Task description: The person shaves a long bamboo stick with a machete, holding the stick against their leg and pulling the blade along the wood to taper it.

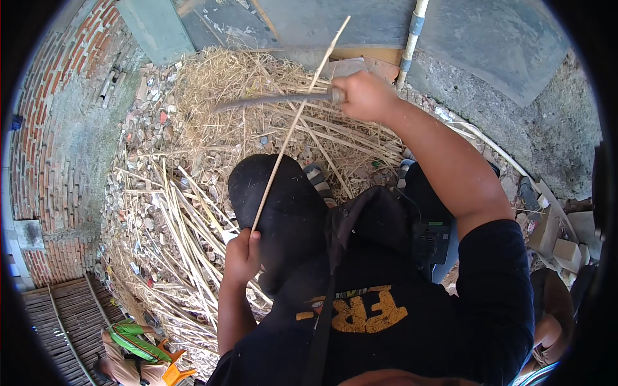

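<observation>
My left hand point(243, 256) is closed around the lower end of a long, thin, pale stick point(281, 151), which looks like bamboo or cane. From there the stick slants up and to the right, over my dark-trousered knee point(273, 193). My right hand point(365, 94) grips the handle of a long, slightly curved knife point(261, 101), much like a machete. Its dark blade points left and crosses the upper part of the stick; whether the two touch, I cannot tell.
Shavings point(219, 96) are heaped ahead, and many pale sticks point(193, 238) lie across the rubble at left. A brick wall point(58, 122) bounds the left, a pipe point(412, 45) the far side. People sit at lower left point(138, 350) and right point(550, 315), near wooden blocks point(566, 255).
</observation>
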Action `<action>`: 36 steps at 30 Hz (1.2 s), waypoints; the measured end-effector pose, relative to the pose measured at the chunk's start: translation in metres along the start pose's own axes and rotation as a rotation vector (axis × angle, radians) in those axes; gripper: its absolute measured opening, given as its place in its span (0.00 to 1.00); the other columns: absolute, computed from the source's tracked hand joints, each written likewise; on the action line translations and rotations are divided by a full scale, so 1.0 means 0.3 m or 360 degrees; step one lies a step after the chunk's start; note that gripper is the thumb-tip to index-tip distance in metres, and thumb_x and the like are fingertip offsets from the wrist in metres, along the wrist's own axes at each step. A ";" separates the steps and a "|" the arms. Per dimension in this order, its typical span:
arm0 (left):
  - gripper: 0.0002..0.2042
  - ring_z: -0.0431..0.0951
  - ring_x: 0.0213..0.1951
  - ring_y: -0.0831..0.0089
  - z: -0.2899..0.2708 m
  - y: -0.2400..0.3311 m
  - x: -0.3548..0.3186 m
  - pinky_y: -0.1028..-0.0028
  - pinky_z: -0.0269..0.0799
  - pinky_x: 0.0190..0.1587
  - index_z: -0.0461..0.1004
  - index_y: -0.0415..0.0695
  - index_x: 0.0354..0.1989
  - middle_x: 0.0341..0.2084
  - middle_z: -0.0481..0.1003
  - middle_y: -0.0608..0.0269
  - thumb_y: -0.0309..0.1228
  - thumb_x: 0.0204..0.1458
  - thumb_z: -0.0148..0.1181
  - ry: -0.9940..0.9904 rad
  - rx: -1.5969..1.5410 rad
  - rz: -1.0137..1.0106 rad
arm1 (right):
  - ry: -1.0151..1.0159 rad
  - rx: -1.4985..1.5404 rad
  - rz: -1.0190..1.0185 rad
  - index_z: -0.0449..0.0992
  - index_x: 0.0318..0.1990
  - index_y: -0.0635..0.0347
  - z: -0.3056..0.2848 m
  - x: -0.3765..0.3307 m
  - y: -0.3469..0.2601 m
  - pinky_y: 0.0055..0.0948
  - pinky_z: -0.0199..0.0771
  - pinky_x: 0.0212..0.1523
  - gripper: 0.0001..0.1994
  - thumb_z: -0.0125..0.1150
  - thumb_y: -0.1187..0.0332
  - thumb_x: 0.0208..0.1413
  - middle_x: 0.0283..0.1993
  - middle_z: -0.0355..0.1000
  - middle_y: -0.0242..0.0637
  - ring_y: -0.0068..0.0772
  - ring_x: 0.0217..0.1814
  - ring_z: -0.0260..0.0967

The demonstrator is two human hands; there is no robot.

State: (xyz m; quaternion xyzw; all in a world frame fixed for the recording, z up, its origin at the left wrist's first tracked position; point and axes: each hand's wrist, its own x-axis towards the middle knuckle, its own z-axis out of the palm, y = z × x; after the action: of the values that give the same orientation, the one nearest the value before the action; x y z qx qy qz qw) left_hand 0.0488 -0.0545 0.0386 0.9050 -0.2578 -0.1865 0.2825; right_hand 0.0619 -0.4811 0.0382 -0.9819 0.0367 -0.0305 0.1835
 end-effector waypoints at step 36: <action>0.21 0.72 0.20 0.42 -0.009 -0.003 -0.007 0.56 0.64 0.24 0.66 0.37 0.25 0.13 0.68 0.43 0.41 0.67 0.46 0.0021 0.0064 0.0003 | 0.0196 0.0132 -0.0038 0.76 0.37 0.57 0.004 0.004 -0.030 0.48 0.77 0.40 0.10 0.61 0.69 0.44 0.27 0.76 0.46 0.51 0.34 0.76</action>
State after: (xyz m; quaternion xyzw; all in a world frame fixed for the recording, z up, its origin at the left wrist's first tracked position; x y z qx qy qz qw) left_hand 0.0488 -0.0517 0.0404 0.9115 -0.2604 -0.1751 0.2661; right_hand 0.0639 -0.4723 0.0404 -0.9700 0.0350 -0.0944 0.2211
